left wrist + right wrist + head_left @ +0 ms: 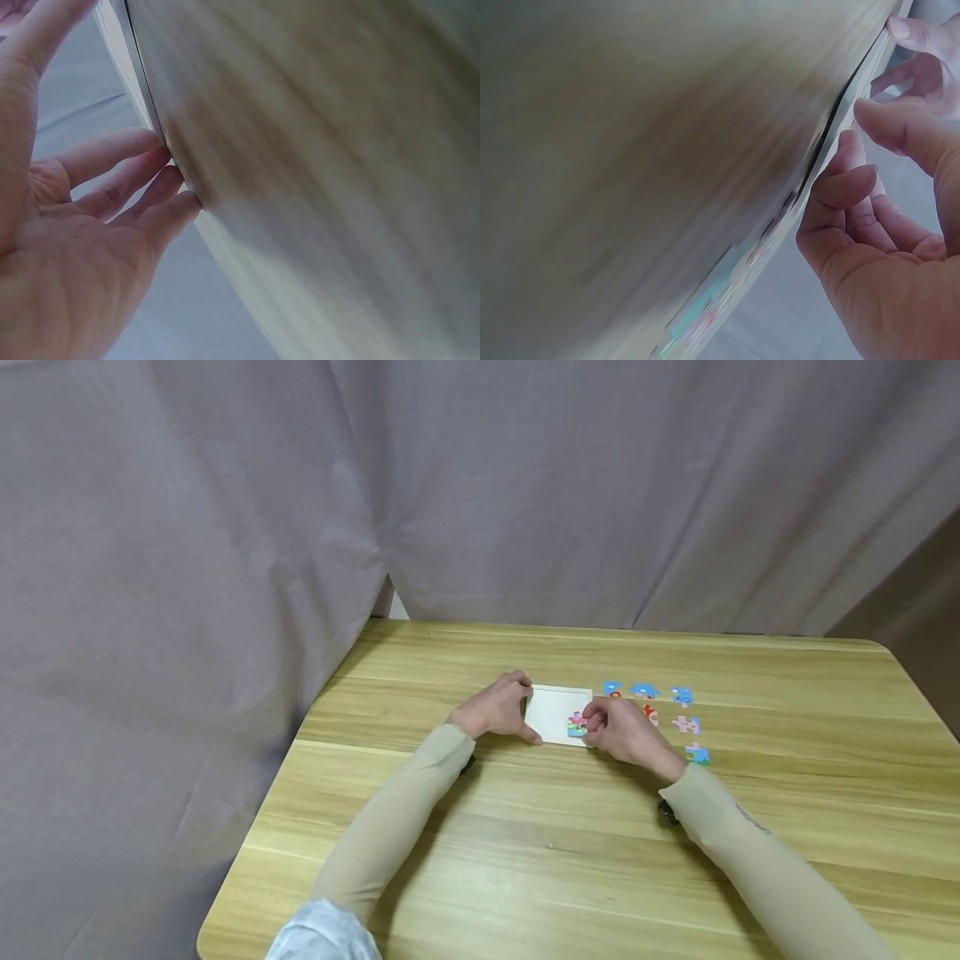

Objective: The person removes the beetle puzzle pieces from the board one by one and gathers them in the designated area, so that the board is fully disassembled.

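Observation:
A shallow white puzzle tray [547, 706] lies on the wooden table, its raised rim showing along the top. My left hand [497, 706] holds its left side, thumb at the near corner and fingers at the far corner. In the left wrist view the fingertips [191, 204] of that hand meet the tabletop beside the tray. Inside the tray, toward its near right, is a jigsaw piece [576, 725] in pink, blue, yellow and green. My right hand [622, 731] pinches this piece at its right edge with curled fingers. The right wrist view hides the piece behind the hand.
Several loose jigsaw pieces lie right of the tray, among them a blue one [644, 690], a pink-and-blue one [687, 724] and a blue-green one [697, 753]. A red-and-white piece [650, 714] is partly behind my right hand. Grey curtains [525, 493] hang behind the table [555, 852].

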A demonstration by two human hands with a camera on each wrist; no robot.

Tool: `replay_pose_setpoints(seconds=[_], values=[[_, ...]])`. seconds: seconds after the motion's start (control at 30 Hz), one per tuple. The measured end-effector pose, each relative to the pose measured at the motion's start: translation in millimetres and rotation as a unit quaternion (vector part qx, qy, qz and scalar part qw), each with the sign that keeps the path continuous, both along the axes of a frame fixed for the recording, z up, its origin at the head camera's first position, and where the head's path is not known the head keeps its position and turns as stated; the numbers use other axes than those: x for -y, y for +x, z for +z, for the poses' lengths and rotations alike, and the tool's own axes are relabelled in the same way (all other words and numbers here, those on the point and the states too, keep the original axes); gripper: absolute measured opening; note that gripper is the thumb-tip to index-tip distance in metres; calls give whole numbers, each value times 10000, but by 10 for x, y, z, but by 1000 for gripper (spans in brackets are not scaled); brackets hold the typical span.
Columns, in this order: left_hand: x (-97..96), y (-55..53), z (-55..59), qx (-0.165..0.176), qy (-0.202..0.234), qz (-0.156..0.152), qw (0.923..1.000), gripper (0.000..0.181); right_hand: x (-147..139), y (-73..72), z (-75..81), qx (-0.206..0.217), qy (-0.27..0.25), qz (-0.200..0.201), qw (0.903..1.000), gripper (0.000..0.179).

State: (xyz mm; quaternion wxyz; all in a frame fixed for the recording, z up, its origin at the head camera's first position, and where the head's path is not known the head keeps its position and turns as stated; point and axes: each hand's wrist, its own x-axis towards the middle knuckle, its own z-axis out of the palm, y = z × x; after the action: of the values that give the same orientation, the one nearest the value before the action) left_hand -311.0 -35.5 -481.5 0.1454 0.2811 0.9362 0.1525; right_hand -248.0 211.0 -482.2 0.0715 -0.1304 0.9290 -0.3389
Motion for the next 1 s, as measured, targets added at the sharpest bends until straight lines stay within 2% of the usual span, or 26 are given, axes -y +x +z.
replay_pose_setpoints(seconds=[0.57, 1.0], values=[[47, -28, 7, 9, 27, -47, 10000, 83, -323, 57, 16, -243, 230, -61, 9994, 18], [96, -59, -12, -12, 126, -79, 9999, 83, -402, 72, 10, 45, 362, -137, 9992, 23]])
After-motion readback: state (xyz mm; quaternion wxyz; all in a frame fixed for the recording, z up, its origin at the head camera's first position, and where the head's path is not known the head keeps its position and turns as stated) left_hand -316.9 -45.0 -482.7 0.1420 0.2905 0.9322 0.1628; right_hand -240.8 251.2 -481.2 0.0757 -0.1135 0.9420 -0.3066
